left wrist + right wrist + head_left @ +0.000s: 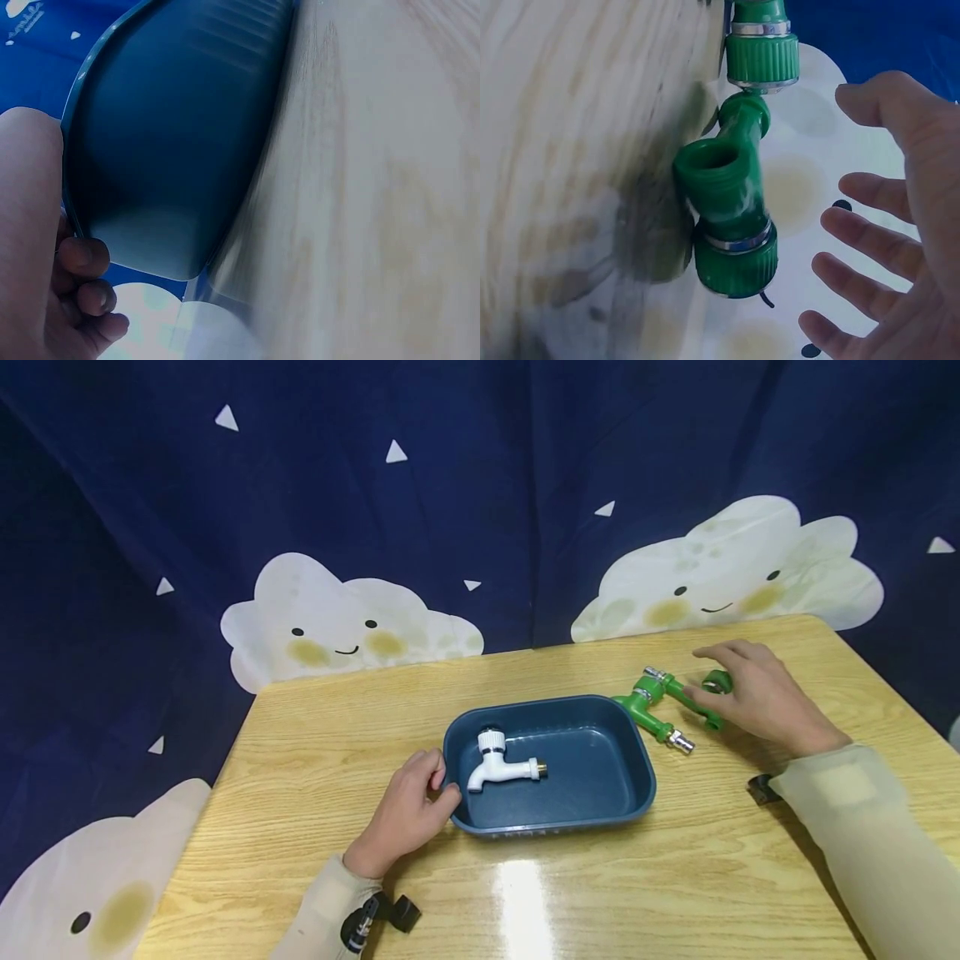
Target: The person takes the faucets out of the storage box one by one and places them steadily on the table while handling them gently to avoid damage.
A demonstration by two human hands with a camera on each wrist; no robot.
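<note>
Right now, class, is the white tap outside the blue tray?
No, the white tap lies inside the blue tray, toward its left end.

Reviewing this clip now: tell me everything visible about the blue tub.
The tub is dark blue, slightly glossy and plastic-looking, oblong with rounded corners, a raised rim and a flat floor; ribs mark its outer wall. Open at the top, it sits upright on the wooden table with one white tap inside, toward its left end. The left hand grips its left rim. A green tap lies by its far right corner; whether they touch is unclear.
</note>
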